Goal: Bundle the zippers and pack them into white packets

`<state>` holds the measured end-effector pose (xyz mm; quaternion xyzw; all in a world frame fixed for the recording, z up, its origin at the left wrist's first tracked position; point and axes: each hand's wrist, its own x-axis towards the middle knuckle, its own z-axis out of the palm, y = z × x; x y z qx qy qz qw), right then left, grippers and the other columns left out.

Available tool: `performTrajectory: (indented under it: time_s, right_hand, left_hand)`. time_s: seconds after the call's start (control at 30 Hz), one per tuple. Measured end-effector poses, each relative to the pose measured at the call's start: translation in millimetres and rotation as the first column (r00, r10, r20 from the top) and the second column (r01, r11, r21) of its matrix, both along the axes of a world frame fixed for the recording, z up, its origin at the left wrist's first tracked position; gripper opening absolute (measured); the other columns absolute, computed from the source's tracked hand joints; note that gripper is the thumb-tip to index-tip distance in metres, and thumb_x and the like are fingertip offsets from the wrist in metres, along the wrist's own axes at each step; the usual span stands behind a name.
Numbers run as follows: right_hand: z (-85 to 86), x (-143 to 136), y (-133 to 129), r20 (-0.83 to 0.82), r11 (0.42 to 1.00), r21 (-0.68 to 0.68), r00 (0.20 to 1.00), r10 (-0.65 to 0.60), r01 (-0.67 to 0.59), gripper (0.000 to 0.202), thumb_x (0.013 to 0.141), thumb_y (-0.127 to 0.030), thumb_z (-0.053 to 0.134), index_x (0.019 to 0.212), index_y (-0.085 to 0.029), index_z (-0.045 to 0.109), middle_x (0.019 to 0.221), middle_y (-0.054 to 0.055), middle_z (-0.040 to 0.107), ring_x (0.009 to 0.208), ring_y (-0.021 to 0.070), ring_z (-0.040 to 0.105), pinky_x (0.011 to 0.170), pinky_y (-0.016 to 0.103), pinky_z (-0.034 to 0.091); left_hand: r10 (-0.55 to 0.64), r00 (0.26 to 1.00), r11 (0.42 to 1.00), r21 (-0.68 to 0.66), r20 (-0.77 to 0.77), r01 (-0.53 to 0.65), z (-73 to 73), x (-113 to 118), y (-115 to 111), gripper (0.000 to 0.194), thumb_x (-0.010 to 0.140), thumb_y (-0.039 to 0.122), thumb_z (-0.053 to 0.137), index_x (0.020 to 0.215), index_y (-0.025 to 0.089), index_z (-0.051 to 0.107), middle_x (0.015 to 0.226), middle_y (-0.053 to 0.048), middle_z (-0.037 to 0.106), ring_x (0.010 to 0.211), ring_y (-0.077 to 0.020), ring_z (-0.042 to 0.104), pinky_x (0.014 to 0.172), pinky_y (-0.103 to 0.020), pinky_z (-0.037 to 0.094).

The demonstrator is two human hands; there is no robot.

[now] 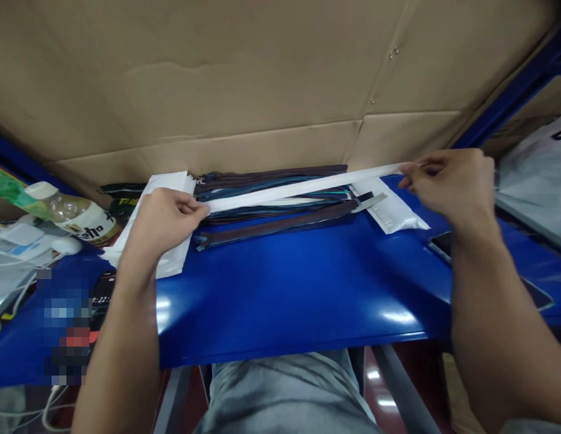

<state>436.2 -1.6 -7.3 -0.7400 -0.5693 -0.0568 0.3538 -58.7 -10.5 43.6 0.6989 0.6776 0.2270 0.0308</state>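
While the left hand pinches one end of a white strip between its fingers, the right hand grasps the other, holding it straight above some dark zippers on the blue surface. White packets lie beside the zippers (a silvery pouch rests nearer the right hand).

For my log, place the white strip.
In the head view, the white strip stretches mid-picture between the left hand and right hand, over the dark strips.
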Motion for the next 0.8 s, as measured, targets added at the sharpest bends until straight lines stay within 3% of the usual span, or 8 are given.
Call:
performTrajectory:
  time_s: [0.1, 0.2, 0.27, 0.5, 0.67, 0.8]
  right_hand:
    - [-1.6, -4, 0, -0.042, 0.999, -0.034, 0.999, -0.009, 0.008, 0.018, 0.092, -0.034, 0.073, 0.091, -0.019, 0.084, 0.083, 0.009, 0.081, 0.074, 0.0193, 0.069, 0.073, 0.032, 0.046]
    - [-5.7, -13, 3, -0.075, 0.987, -0.158, 0.997, 0.028, -0.039, 0.02, 0.087, -0.039, 0.08, 0.086, -0.019, 0.084, 0.077, 0.009, 0.08, 0.072, 0.0206, 0.069, 0.068, 0.033, 0.044]
    - [-9.7, -15, 6, -0.098, 0.971, -0.227, 0.994, 0.055, -0.076, 0.023, 0.086, -0.04, 0.082, 0.082, -0.018, 0.084, 0.076, 0.01, 0.08, 0.069, 0.0207, 0.069, 0.065, 0.034, 0.042]
    - [-20.6, -18, 15, -0.071, 0.942, -0.309, 0.991, 0.113, -0.13, 0.024, 0.089, -0.045, 0.082, 0.086, -0.021, 0.083, 0.078, 0.011, 0.08, 0.079, 0.0239, 0.071, 0.072, 0.036, 0.042]
    - [-15.7, -27, 8, 0.21, 0.937, -0.334, 0.977, -0.03, 0.101, 0.054, 0.084, -0.073, 0.08, 0.096, -0.02, 0.084, 0.095, 0.025, 0.078, 0.087, 0.0319, 0.066, 0.072, 0.043, 0.036]
    - [-13.3, -33, 5, 0.217, 0.952, -0.266, 0.972, -0.094, 0.151, 0.057, 0.09, -0.076, 0.07, 0.1, -0.021, 0.082, 0.096, 0.025, 0.077, 0.091, 0.0335, 0.066, 0.075, 0.045, 0.039]
  left_hand:
    - [-0.036, 0.998, 0.981, -0.193, -0.046, 0.027, 0.3, -7, -2, 0.027, 0.08, 0.049, 0.075, 0.074, 0.022, 0.08, 0.069, -0.005, 0.075, 0.068, -0.0235, 0.068, 0.074, -0.036, 0.048]
    - [-0.085, 0.989, 0.933, -0.358, -0.121, 0.036, -5.2, -12, 0, 0.031, 0.081, 0.05, 0.073, 0.065, 0.024, 0.077, 0.058, -0.003, 0.071, 0.061, -0.0217, 0.066, 0.072, -0.035, 0.049]
    - [-0.117, 0.985, 0.912, -0.406, -0.128, 0.055, -10.3, -15, 3, 0.032, 0.08, 0.051, 0.073, 0.061, 0.026, 0.077, 0.056, -0.003, 0.07, 0.058, -0.0214, 0.066, 0.069, -0.035, 0.05]
    - [-0.03, 0.987, 0.912, -0.408, -0.157, -0.037, -24.7, -15, 10, 0.026, 0.075, 0.045, 0.081, 0.057, 0.027, 0.073, 0.051, -0.002, 0.067, 0.056, -0.0239, 0.069, 0.063, -0.035, 0.052]
    - [-0.055, 0.985, 0.96, -0.28, -0.164, 0.007, -25.5, -18, 11, 0.039, 0.076, 0.057, 0.085, 0.057, 0.026, 0.071, 0.044, -0.003, 0.06, 0.056, -0.024, 0.065, 0.062, -0.034, 0.05]
    - [0.083, 0.973, 0.991, -0.081, -0.216, -0.103, -13.2, -14, 22, 0.032, 0.078, 0.058, 0.087, 0.079, 0.027, 0.081, 0.068, -0.008, 0.074, 0.084, -0.033, 0.072, 0.083, -0.044, 0.057]
